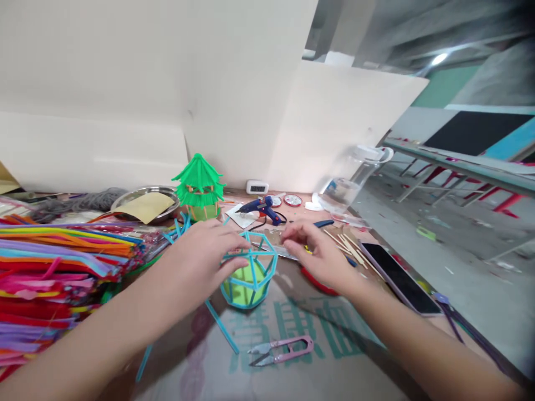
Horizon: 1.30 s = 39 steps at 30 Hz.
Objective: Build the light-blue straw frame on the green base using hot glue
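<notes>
My left hand grips a small basket-like frame of light blue pipe cleaners with a green base inside; its fingers rest on the frame's top rim. My right hand hovers just to the right of the frame, fingers bent and pinched near the rim and over a metal ruler. Whether it holds anything I cannot tell. A loose blue pipe cleaner lies on the cardboard below the frame.
Pink thread snips lie near the front. A big stack of coloured pipe cleaners fills the left. Behind stand a green pipe-cleaner pavilion, a blue glue gun, a metal bowl. Wooden sticks and a phone lie right.
</notes>
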{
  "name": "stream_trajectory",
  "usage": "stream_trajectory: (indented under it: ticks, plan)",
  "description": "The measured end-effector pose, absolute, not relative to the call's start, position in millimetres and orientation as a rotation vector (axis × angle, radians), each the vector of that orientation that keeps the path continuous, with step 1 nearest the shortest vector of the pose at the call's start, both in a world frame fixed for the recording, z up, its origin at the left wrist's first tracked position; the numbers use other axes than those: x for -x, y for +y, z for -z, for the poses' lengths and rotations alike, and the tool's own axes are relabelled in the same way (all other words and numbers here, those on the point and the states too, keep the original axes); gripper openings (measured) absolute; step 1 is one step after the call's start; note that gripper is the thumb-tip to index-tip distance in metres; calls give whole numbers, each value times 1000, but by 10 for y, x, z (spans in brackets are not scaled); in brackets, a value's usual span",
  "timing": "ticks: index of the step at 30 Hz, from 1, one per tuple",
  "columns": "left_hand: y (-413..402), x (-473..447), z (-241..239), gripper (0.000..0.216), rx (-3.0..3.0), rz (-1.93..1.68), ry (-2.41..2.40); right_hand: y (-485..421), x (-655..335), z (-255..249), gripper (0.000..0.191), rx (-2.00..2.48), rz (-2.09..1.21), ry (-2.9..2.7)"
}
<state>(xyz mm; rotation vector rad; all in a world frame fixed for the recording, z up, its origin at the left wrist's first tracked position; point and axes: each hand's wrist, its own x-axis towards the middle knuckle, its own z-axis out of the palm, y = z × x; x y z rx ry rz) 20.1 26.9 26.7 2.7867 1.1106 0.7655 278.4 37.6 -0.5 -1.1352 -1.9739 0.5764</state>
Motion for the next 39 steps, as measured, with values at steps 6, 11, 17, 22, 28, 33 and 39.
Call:
stream_trajectory:
  ticks: [6,11,17,22,28,33,39]
  plan:
    - [294,-234,-103,16,-2828,-743,1128,237,-2731,448,15,1080,-741,-1984]
    - [332,-192,-62,22,-2860,-704,1096,204,-2625,458,15,1041,-724,-2007]
    - [289,-187,-57,21,-2915,-775,1076,179,-2607,454,16,1040,-681,-2019]
    - [285,-178,-36,20,-2949,-773,1084,186,-2601,448,15,1015,-655,-2032]
    - [295,-215,-18,24,-2901,-761,1061,186,-2605,473,16,1017,-671,-2042]
    - [315,-2,-274,30,-2796,-748,1142,168,-2697,343,19,1083,-558,-1922]
    - [441,376,-507,35,-2367,-465,1415,202,-2629,-148,15,1006,-245,-2221]
